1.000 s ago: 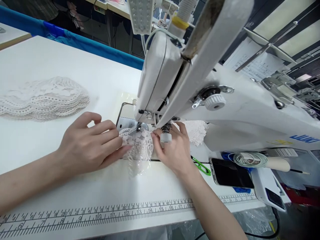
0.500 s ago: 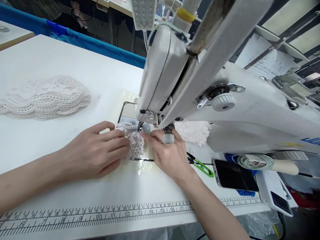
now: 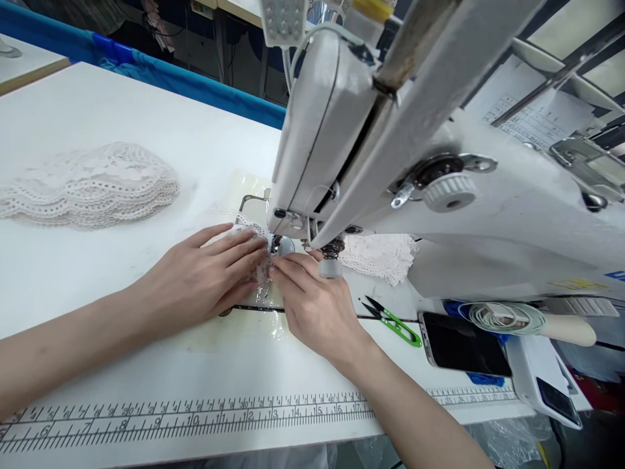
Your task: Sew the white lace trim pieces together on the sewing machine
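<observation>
A small piece of white eyelet lace (image 3: 250, 225) lies at the presser foot (image 3: 282, 245) of a white sewing machine (image 3: 317, 137). My left hand (image 3: 208, 273) rests on the lace from the left, fingers stretched out and covering much of it. On the other side, my right hand (image 3: 317, 303) has its fingers drawn together in a pinch at the lace's near edge, just in front of the foot. The machine's head hides some of those fingertips. Another lace piece (image 3: 381, 255) lies behind my right hand, under the machine arm.
A stack of lace pieces (image 3: 92, 185) lies on the white table at left. Green thread snips (image 3: 398, 327), a black-screened phone (image 3: 463, 343), a coiled cord (image 3: 502, 318) and a white device (image 3: 541, 381) sit at right. A printed ruler (image 3: 195, 420) runs along the front edge.
My left hand has moved right and slightly away from me, flattening over the lace, which has turned and shifted back. My right hand has shifted slightly left. The camera view has moved a little.
</observation>
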### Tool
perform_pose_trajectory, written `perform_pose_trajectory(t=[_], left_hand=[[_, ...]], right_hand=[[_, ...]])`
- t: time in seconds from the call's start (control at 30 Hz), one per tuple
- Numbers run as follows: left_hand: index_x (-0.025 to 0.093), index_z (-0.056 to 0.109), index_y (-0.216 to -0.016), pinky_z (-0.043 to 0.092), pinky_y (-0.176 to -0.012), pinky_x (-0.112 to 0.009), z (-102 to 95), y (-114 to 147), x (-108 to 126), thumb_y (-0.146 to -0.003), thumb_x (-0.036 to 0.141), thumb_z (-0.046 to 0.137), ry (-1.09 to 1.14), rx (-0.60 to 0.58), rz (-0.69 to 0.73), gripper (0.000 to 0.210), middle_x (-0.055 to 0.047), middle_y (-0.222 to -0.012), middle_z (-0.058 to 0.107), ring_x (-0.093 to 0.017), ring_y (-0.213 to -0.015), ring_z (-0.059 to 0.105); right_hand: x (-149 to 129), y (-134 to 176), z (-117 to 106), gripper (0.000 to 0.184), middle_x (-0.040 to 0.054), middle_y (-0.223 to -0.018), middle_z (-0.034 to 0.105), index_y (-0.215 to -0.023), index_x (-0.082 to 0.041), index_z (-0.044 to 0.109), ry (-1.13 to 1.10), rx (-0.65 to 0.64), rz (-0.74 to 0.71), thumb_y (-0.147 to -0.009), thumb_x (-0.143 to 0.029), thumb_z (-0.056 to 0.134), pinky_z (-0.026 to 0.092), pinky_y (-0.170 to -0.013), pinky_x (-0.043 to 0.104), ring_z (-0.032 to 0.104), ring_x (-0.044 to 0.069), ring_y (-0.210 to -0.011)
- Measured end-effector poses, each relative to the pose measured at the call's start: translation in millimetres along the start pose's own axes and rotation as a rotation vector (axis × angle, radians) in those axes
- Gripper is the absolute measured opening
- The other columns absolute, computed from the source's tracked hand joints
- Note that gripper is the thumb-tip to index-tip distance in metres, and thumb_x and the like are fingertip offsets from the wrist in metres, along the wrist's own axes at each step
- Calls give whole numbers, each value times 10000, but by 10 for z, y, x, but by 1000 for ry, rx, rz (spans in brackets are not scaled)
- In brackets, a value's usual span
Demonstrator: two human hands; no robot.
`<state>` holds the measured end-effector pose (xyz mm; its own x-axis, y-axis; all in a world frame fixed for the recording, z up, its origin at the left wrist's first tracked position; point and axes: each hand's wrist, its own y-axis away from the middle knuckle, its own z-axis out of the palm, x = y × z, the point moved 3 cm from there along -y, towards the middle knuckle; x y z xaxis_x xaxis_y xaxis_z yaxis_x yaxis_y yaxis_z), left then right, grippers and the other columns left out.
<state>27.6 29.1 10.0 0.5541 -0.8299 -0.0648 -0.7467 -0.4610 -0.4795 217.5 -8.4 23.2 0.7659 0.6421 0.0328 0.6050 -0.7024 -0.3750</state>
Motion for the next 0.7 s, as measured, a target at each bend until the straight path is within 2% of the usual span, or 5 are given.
perform_pose_trajectory(t=[0.13, 0.37, 0.7], left_hand=[[157, 687, -1350, 489, -1153, -487, -25, 6, -6, -1093, 320, 469, 15, 35, 52, 375, -82, -1360, 736, -275, -1252, 699], [139, 726, -1270, 512, -1106, -465, -32, -5, 53, -1127, 371, 392, -74, 41, 109, 431, -76, -1277, 775, -248, -1142, 746], [158, 714, -1283, 460, -1161, -472, 23, 29, 50, -1133, 374, 373, -49, 44, 50, 431, -69, -1312, 761, -242, -1196, 723]], right_hand=[[8, 7, -10, 414, 63, -1250, 789, -1159, -177, 787, -13, 7, 12, -939, 6, 487, 538, -1139, 438, 705, 214, -1178], [15, 5, -28, 392, 56, -1193, 809, -1153, -154, 783, 10, 20, 19, -940, -6, 488, 508, -1173, 453, 735, 217, -1086], [25, 9, -15, 401, 76, -1140, 820, -1184, -140, 769, 11, 8, 24, -922, -19, 491, 520, -1140, 430, 723, 227, -1116]])
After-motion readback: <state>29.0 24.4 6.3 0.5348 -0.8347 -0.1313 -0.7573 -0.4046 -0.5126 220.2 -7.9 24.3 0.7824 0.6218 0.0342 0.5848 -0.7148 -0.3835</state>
